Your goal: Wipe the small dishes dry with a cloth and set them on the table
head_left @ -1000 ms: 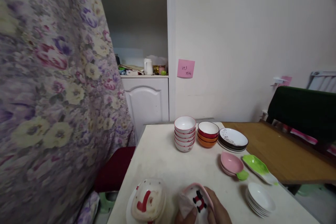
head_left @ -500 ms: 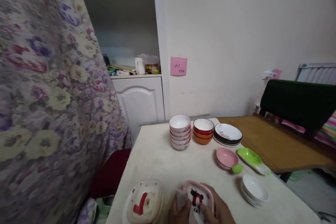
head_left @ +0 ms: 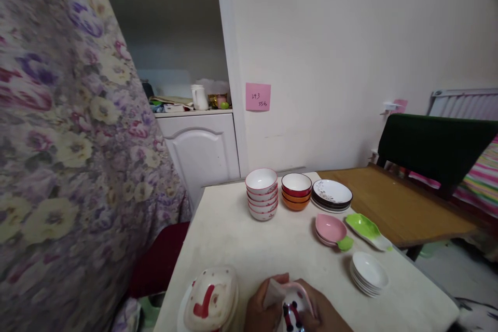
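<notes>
At the bottom edge both my hands close round a small pink-rimmed dish (head_left: 293, 307) with a black and red cat print. My left hand (head_left: 261, 308) presses a whitish cloth (head_left: 273, 293) against the dish's left side. My right hand (head_left: 324, 314) grips its right side from underneath. Just left of them a white dish with a red mark (head_left: 210, 301) lies upside down on a white plate on the pale table (head_left: 249, 244).
Farther back on the table stand a stack of white red-rimmed bowls (head_left: 262, 200), red and orange bowls (head_left: 296, 191), dark-rimmed plates (head_left: 332, 194), pink dishes (head_left: 330, 230), a green leaf dish (head_left: 365, 229) and small white saucers (head_left: 369, 272). A flowered curtain (head_left: 70, 140) hangs left; a wooden table (head_left: 392, 205) adjoins right.
The view has swung to the right and tilted. The cat dish has turned and sunk lower in my hands, and the cloth has moved up along its left rim.
</notes>
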The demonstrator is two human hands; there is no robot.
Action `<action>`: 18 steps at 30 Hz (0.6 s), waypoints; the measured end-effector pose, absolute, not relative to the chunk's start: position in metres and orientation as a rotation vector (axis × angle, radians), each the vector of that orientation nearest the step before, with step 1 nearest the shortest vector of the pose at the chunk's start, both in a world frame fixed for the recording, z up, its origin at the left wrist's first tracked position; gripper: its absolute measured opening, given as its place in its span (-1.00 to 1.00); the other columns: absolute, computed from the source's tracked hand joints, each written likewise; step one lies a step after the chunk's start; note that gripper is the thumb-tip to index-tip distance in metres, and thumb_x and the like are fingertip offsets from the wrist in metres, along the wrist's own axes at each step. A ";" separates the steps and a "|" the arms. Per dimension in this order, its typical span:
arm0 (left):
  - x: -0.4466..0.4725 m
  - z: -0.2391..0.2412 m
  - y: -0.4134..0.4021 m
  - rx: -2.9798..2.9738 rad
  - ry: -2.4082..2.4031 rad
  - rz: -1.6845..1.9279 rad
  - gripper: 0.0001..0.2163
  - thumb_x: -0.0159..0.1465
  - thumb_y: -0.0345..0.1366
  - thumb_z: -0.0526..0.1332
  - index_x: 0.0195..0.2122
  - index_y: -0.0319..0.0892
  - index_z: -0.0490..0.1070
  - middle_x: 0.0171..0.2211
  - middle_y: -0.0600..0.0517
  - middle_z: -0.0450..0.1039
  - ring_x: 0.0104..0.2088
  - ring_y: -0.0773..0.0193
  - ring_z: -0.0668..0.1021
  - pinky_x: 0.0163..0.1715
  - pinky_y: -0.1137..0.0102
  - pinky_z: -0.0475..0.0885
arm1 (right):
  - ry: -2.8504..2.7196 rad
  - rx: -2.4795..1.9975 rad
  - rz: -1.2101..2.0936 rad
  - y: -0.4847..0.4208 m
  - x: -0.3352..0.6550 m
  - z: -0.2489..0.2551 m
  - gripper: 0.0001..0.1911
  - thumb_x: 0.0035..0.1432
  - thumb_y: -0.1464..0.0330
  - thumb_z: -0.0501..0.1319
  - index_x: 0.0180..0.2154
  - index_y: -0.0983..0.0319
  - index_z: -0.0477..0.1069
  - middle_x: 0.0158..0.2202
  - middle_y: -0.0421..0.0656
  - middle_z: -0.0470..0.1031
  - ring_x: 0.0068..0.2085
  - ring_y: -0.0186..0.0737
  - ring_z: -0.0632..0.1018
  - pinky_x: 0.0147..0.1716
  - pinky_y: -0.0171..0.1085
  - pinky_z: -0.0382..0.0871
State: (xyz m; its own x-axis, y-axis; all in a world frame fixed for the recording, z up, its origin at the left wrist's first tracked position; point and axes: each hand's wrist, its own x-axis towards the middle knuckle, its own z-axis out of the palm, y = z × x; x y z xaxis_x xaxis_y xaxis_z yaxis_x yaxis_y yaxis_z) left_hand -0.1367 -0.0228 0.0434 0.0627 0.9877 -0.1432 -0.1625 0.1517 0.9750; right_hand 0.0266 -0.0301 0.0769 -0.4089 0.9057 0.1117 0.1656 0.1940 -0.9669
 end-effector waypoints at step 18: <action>-0.139 0.043 -0.024 1.081 1.099 1.059 -0.58 -0.02 -0.39 0.23 -0.08 -0.26 0.42 -0.11 -0.13 0.56 -0.12 0.05 0.56 -0.11 0.32 0.41 | -1.548 -0.929 1.507 -0.019 0.038 0.052 -0.72 -0.10 0.42 0.13 -0.25 0.23 0.38 -0.34 -0.21 0.47 -0.27 -0.16 0.47 -0.29 -0.30 0.33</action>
State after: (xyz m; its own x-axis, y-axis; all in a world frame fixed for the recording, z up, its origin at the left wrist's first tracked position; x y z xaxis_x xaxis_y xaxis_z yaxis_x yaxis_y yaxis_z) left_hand -0.1386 -0.0235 0.0434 0.1373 0.9809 -0.1378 -0.1013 0.1522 0.9831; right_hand 0.0378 -0.0189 0.0518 -0.4379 0.8983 0.0357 -0.0121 0.0338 -0.9994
